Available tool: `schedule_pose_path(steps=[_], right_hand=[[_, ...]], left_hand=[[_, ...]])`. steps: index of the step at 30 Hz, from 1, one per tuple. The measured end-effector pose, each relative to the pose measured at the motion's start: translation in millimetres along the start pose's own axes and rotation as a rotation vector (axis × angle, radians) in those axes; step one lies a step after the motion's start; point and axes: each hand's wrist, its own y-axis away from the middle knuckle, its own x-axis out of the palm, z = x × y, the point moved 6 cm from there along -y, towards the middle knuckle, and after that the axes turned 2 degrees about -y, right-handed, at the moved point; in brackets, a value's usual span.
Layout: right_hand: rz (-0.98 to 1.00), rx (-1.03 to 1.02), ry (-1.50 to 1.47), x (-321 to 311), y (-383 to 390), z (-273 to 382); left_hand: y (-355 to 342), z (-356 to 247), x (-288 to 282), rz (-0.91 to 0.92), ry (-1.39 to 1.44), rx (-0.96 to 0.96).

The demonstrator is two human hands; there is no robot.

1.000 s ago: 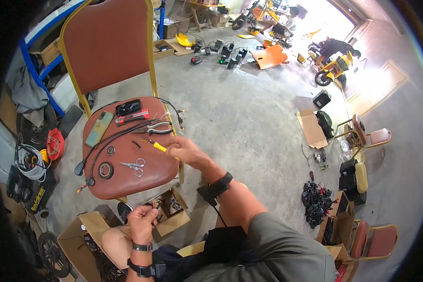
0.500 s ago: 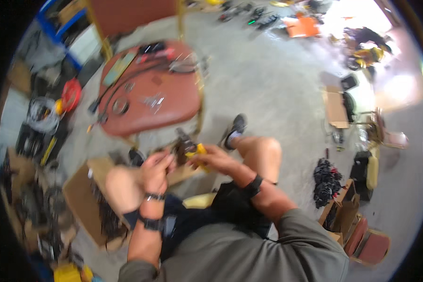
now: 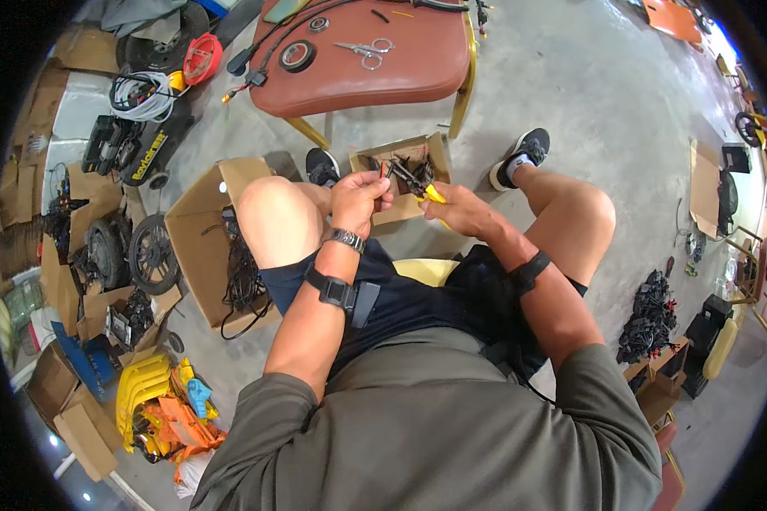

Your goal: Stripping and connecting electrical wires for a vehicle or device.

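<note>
Between my knees, my left hand (image 3: 360, 198) is closed in a pinch on a thin red-and-black wire (image 3: 383, 170), whose far end is too small to make out. My right hand (image 3: 464, 209) grips yellow-handled pliers (image 3: 435, 195). Their dark jaws point up and left, close to my left fingertips; contact with the wire cannot be told. Just beyond and below my hands, a small cardboard box (image 3: 441, 162) holds dark wire pieces. Metal scissors (image 3: 368, 54) and a black tape roll (image 3: 297, 56) lie on the red-brown chair seat (image 3: 349, 95) in front.
A larger cardboard box (image 3: 198, 213) with black cables stands by my left leg. Black cable (image 3: 268, 38) crosses the chair seat's left side. Wheels (image 3: 153, 254), boxes and yellow parts (image 3: 142, 392) crowd the far left. A black cable heap (image 3: 648, 317) lies on the floor at right.
The view has shifted, so the chair sits higher in the picture. My hands remain close together, the pliers still in the right one, and the wire at my left fingertips now shows clearly.
</note>
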Motion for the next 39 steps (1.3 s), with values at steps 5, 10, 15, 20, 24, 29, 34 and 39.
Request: schedule_pose_path(steps=[5, 10, 15, 20, 24, 29, 34, 39], right_hand=[[-0.015, -0.041, 0.138, -0.9, -2.3, 2.2], [-0.018, -0.062, 0.191, -1.7, -1.9, 5.1], [-0.042, -0.085, 0.198, 0.4, -0.1, 8.3], [-0.013, -0.053, 0.212, 2.0, -0.1, 8.9], [-0.003, -0.014, 0.227, 1.6, 0.8, 10.4], [-0.042, -0.041, 0.19, 1.3, 0.4, 10.2], [-0.004, -0.028, 0.206, 2.0, 1.1, 12.6], [-0.002, -0.053, 0.264, 4.9, 1.0, 13.9]], left_hand=[[-0.3, 1.0, 0.0, -0.012, -0.043, -0.007], [-1.2, 0.0, 1.4, 0.003, -0.075, 0.005], [1.0, 0.4, 0.7, 0.001, -0.096, -0.005], [0.8, 2.2, -0.3, 0.002, -0.129, -0.004], [0.7, -0.3, 1.2, 0.01, -0.091, 0.034], [0.3, 0.5, 2.1, 0.017, -0.053, 0.013], [-1.5, 0.4, 0.7, 0.034, -0.086, 0.047], [1.7, -0.6, 3.0, 0.014, -0.173, 0.084]])
